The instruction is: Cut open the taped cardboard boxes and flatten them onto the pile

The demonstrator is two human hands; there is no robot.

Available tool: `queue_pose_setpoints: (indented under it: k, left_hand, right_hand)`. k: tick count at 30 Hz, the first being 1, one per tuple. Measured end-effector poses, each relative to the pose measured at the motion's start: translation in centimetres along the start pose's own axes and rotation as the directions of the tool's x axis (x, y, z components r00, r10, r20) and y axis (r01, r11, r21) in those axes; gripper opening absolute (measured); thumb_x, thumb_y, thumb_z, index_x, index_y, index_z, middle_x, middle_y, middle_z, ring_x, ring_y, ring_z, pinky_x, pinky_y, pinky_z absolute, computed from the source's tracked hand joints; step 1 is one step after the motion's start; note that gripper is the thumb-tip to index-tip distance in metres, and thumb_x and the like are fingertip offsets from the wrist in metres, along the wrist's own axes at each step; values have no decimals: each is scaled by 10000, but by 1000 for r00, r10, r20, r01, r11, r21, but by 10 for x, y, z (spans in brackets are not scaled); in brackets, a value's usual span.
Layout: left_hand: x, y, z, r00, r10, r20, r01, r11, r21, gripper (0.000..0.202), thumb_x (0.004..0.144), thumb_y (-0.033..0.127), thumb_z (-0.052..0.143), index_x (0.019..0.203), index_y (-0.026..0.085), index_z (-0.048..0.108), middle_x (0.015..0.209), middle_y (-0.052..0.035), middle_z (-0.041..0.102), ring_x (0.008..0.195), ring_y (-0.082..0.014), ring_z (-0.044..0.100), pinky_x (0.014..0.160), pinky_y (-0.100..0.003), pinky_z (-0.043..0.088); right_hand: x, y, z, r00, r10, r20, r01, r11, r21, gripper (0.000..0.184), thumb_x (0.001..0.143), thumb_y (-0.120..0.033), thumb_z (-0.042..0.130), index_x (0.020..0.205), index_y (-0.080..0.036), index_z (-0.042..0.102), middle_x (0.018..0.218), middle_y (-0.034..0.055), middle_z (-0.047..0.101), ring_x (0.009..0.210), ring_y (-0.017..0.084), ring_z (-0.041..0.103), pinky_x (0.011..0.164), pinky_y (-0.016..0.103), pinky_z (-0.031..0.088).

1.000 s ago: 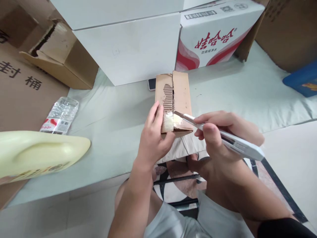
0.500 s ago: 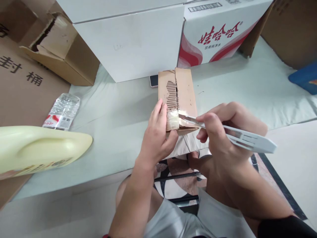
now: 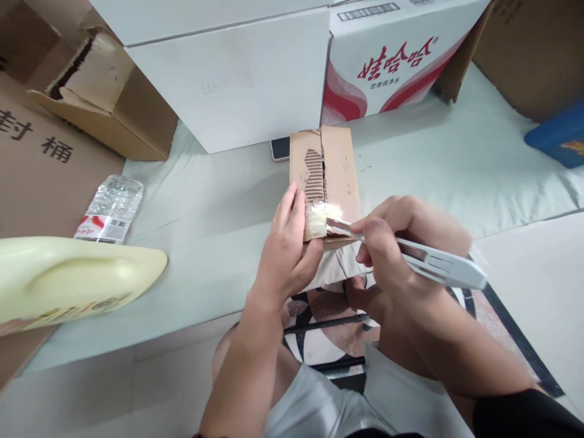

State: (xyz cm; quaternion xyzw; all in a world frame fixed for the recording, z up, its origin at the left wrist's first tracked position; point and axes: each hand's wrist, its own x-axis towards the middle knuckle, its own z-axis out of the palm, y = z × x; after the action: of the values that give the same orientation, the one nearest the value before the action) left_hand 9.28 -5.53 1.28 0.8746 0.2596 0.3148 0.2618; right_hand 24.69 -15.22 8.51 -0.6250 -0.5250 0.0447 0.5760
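A small brown cardboard box [image 3: 340, 164] lies near the front edge of the cloth-covered surface, with a torn, ridged patch beside its middle seam. Clear tape [image 3: 316, 222] covers the near end of that seam. My left hand [image 3: 287, 243] grips the box's near left corner, fingers on top and thumb at the front edge. In my right hand [image 3: 396, 237] is a white utility knife [image 3: 438, 263], held like a pen. Its blade tip meets the taped seam close to the near edge of the box.
Behind stand a white carton [image 3: 228, 85] and a white-and-red carton [image 3: 387, 73]. A phone [image 3: 280, 149] lies partly behind the small box. To the left are a clear plastic bottle [image 3: 112, 207], a pale yellow jug [image 3: 77, 277] and an opened brown box [image 3: 137, 109]. A blue object [image 3: 559, 137] sits far right.
My right hand and the knife have shifted left and slightly up, the blade tip staying at the taped seam. My left hand keeps its hold on the box. The view has shifted a little.
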Motion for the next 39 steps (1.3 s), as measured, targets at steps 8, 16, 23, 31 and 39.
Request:
queue_pose_setpoints:
  k: [8, 16, 23, 31, 39]
  left_hand:
    - [0, 0, 3, 999, 35, -9, -35, 999, 2, 684, 1075, 471, 392, 1670, 170, 241, 1746, -214, 263, 1616, -351, 302, 1292, -522, 350]
    - [4, -3, 0, 998, 55, -25, -55, 998, -27, 646, 1071, 473, 403, 1621, 138, 352, 1709, -233, 340, 1589, -352, 362, 1282, -525, 367]
    - [4, -1, 3, 998, 49, -32, -50, 998, -37, 773, 976, 452, 566, 1643, 187, 280, 1724, -219, 309, 1603, -384, 321, 1270, -588, 363]
    - [3, -2, 5, 998, 49, -40, -50, 997, -50, 708, 1031, 479, 467, 1643, 174, 285, 1724, -229, 299, 1610, -371, 309, 1295, -573, 317]
    - [2, -5, 5, 996, 78, -39, -78, 997, -5, 724, 1043, 523, 426, 1653, 168, 264, 1719, -233, 312, 1596, -370, 341, 1275, -560, 362]
  right_hand:
    - [1, -1, -3, 999, 25, -25, -26, 999, -21, 310, 911, -199, 604, 641, -218, 452, 575, -36, 566, 464, 74, 456, 479, 254, 365]
    - [8, 17, 4, 996, 68, 65, -75, 990, 123, 331, 928, -293, 622, 656, -227, 446, 542, -43, 524, 487, 89, 463, 494, 254, 381]
    - [17, 27, 8, 951, 138, 275, -158, 986, 52, 238, 936, -320, 643, 737, -192, 624, 609, -26, 616, 546, 90, 541, 549, 248, 410]
    - [6, 37, 19, 957, 253, 140, -269, 957, 107, 441, 998, -416, 565, 610, -206, 555, 564, -6, 558, 487, 103, 501, 503, 266, 418]
    - [4, 41, 19, 964, 245, 104, -262, 943, 204, 374, 945, -304, 533, 593, -197, 599, 548, -1, 603, 493, 106, 545, 497, 240, 434]
